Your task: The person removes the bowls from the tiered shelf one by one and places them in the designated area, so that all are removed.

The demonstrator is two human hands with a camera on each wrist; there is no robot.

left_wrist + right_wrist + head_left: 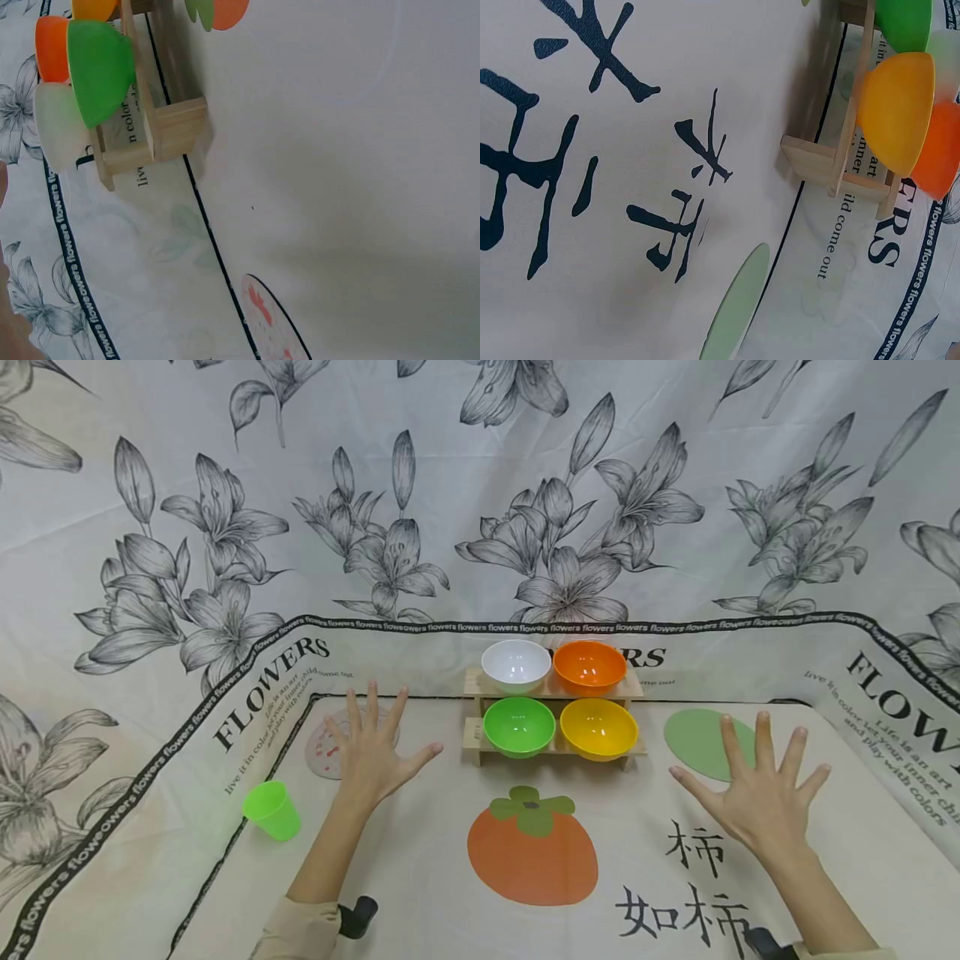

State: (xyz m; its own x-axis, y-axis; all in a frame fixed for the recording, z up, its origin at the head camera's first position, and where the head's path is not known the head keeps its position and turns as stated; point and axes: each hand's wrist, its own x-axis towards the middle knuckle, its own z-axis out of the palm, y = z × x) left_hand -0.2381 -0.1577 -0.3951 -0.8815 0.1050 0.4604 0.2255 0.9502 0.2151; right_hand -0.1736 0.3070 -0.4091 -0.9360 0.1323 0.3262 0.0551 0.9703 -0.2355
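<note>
My left hand point(372, 762) is spread over the table with straight fingers, holding nothing; its fingertips overlap a round pinkish mat with red marks point(322, 753). On the other side, my right hand point(767, 802) is spread likewise, its fingers partly in front of a green oval mat point(701, 739). Between the hands, a two-tier wooden rack point(472, 735) carries a white bowl point(516, 665) and an orange bowl point(589, 666) above, a green bowl point(519, 727) and a yellow bowl point(599, 728) below. Left of my left forearm is a bright green cup point(273, 811).
The tablecloth bears a printed persimmon point(532, 856) in front of the rack and black characters point(693, 918) near my right forearm. A flower-printed cloth point(562, 527) rises behind the table. Dark wrist straps point(358, 917) sit at the sleeves.
</note>
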